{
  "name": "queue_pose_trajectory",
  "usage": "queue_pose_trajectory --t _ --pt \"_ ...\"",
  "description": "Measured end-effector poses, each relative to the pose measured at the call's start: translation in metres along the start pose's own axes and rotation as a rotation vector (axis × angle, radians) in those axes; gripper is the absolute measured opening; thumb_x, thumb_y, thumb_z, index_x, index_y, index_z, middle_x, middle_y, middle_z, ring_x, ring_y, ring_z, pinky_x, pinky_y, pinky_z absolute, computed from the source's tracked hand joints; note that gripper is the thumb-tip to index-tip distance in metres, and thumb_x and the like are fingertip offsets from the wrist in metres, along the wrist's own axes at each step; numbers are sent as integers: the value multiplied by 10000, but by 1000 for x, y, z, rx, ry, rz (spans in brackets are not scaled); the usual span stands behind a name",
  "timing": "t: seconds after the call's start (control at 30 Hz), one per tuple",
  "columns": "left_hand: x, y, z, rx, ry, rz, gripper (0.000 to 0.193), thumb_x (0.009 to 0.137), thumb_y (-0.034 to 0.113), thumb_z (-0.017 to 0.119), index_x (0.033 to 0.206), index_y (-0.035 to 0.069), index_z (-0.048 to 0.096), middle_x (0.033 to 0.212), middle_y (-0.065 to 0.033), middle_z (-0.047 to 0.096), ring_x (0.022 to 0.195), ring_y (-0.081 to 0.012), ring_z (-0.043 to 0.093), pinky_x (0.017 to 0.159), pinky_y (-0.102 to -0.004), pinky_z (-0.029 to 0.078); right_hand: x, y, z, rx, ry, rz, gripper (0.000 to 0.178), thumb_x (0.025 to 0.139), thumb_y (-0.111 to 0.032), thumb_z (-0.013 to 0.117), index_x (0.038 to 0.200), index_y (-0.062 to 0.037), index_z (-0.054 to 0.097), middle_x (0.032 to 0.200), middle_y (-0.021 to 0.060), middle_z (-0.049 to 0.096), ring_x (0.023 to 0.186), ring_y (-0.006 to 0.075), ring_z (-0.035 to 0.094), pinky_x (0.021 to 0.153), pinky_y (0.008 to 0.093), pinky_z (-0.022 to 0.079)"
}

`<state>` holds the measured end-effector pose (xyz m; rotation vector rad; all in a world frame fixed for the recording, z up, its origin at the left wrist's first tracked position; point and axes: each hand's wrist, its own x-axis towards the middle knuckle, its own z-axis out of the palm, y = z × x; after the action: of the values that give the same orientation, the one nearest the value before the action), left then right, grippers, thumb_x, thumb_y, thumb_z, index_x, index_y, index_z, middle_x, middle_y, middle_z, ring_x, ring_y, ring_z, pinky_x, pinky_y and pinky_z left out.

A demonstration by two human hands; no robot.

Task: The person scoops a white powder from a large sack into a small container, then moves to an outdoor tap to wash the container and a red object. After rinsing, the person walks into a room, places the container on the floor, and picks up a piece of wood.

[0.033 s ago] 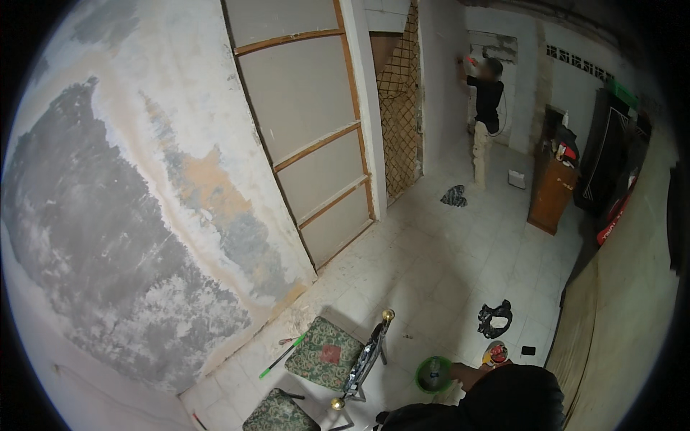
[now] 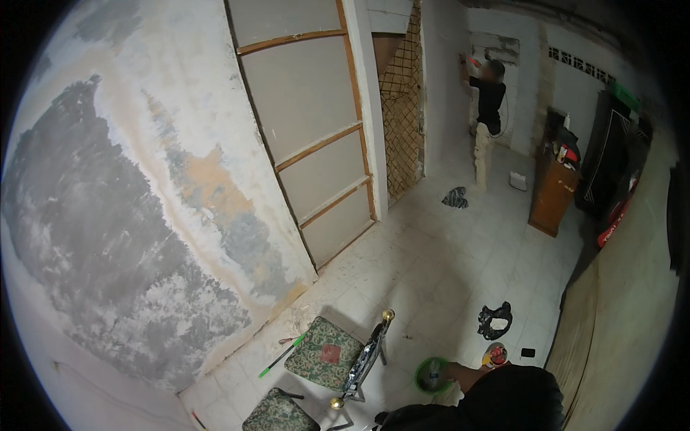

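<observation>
My right forearm, in a black sleeve [image 2: 514, 399], bends in from the lower edge. My right hand [image 2: 462, 375] is at the right rim of a green round basin [image 2: 418, 381]; its fingers are too dim and small to make out. Something clear, like a plastic bottle or cup [image 2: 434, 369], stands in the basin, and I cannot tell whether the hand touches it. Just beyond the forearm sits a yellow and red container [image 2: 494, 354]. My left hand does not show; dark clothing fills the bottom edge.
Left of the basin are a chair with a green patterned seat [image 2: 325, 352], a second seat [image 2: 280, 413] and a green stick [image 2: 282, 357]. A black plastic bag [image 2: 486, 323] and a dark flat object [image 2: 528, 353] lie ahead. Farther off, a person [image 2: 489, 108] faces the wall near a wooden cabinet [image 2: 553, 190].
The view has shifted very slightly. My right arm, the basin and the things around it stay in place.
</observation>
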<state>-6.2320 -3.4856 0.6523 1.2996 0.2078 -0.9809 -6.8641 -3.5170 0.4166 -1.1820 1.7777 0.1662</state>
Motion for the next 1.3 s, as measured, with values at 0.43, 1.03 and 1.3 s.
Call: queue_pose_trajectory --t 0.43,1.03,1.3 --pt "-5 13 -76 56 -45 -115 633 1004 469 551 1294 -91 509 1247 -251 605 1147 -393 595 1022 -485 492 50 -206 3 -128 -152 -146 466 894 -438 704 1070 -7 684 793 145 718 695 294 704 647 441 572" --pt "-73 145 -290 -75 -81 -423 757 1011 562 534 1552 79 316 1542 -244 451 1370 -453 502 1104 -597 459 -192 -92 243 -39 -198 175 620 970 -380 676 1441 -2 534 1417 189 569 1089 334 684 810 444 628" --pt "-22 194 -306 101 -205 -247 649 1047 508 493 1494 44 413 1527 -244 466 1359 -436 522 1084 -579 484 -244 -58 322 -122 -226 -116 543 956 -370 678 1312 36 621 1327 210 623 1017 336 715 767 449 633"
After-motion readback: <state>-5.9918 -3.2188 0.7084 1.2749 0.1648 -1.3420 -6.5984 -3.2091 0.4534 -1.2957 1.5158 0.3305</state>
